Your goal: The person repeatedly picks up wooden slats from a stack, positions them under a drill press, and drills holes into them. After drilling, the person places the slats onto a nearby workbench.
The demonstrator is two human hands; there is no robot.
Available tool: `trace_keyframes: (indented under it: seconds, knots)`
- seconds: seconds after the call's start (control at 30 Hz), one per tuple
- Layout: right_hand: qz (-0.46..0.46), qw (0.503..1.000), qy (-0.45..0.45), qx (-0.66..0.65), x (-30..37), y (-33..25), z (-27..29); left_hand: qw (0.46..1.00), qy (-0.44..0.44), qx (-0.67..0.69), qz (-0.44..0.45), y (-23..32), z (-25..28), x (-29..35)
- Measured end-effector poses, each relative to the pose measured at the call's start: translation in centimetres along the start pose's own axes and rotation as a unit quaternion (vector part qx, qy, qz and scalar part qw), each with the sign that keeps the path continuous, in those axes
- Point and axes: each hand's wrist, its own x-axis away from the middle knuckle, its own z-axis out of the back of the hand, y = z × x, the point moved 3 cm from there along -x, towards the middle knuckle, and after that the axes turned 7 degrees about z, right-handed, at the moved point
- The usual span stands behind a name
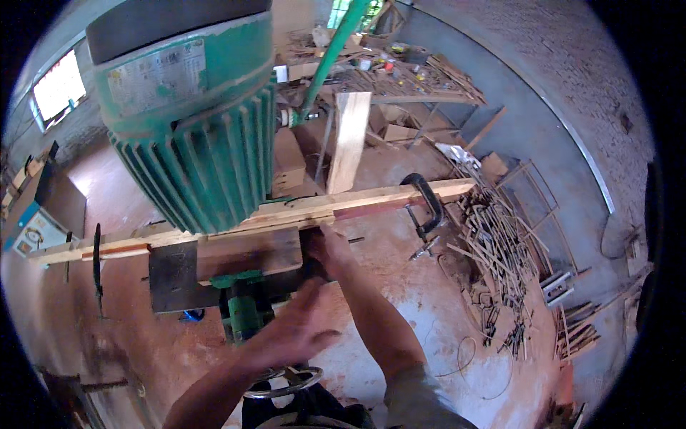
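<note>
My left hand point(304, 327) is in the air just right of a green machine part point(244, 314), slightly blurred. Its fingers point forward and its thumb stands apart, with nothing visible in it. Farther forward, my right hand point(327, 252) reaches to the right end of a wooden block point(250, 254) on the machine's dark table point(174, 275). Its fingertips are lost in shadow by a dark part, so I cannot tell what they grip. Behind the block runs a long timber fence point(386, 196). A large green motor point(196, 150) hangs over the block and hides part of the fence.
A black C-clamp point(427, 204) grips the fence at right; another clamp point(98, 261) sits at left. A metal handwheel point(286, 386) is close to my body. Scrap sticks point(500, 250) are heaped on the right floor. A pale board point(350, 139) leans near a cluttered bench point(421, 93).
</note>
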Motion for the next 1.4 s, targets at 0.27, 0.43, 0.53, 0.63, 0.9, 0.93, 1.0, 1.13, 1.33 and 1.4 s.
trace_keyframes:
  seconds: [0.27,0.43,0.53,0.63,0.9,0.93,1.0,1.13,1.33,1.4]
  knots:
    - [0.087,0.989,-0.005,-0.119,-5.7,1.4,1.2,0.945,-0.174,0.252,0.112,0.5,1.9,3.3]
    - [0.131,0.982,0.100,-0.096,-1.5,-3.9,-1.1,0.915,-0.056,0.327,0.230,-2.7,7.6,10.3]
    - [0.159,0.974,0.108,-0.122,-2.3,-8.8,4.8,0.882,0.070,0.420,0.200,-4.6,4.5,16.3]
    - [0.208,0.956,0.167,-0.121,2.5,-14.3,6.0,0.841,0.119,0.453,0.270,-5.5,3.8,21.6]
    - [0.354,0.919,-0.131,-0.110,23.5,-14.5,-6.5,0.856,0.230,0.375,0.271,-7.4,7.7,33.4]
    - [0.361,0.911,-0.165,-0.110,26.2,-11.8,-10.5,0.877,0.239,0.300,0.288,-7.4,9.6,35.0]
    - [0.310,0.905,-0.265,-0.124,31.8,-6.0,-17.9,0.889,0.279,0.201,0.301,-7.6,12.1,39.1]
    - [0.246,0.920,-0.303,-0.031,36.8,8.3,-28.9,0.874,0.353,0.103,0.316,-9.4,13.6,49.4]
    - [0.110,0.894,-0.429,0.066,46.1,26.7,-42.7,0.845,0.301,0.032,0.441,-13.6,8.7,64.7]
    - [0.082,0.896,-0.428,0.085,51.6,31.2,-46.0,0.815,0.317,0.045,0.483,-12.9,8.6,70.1]
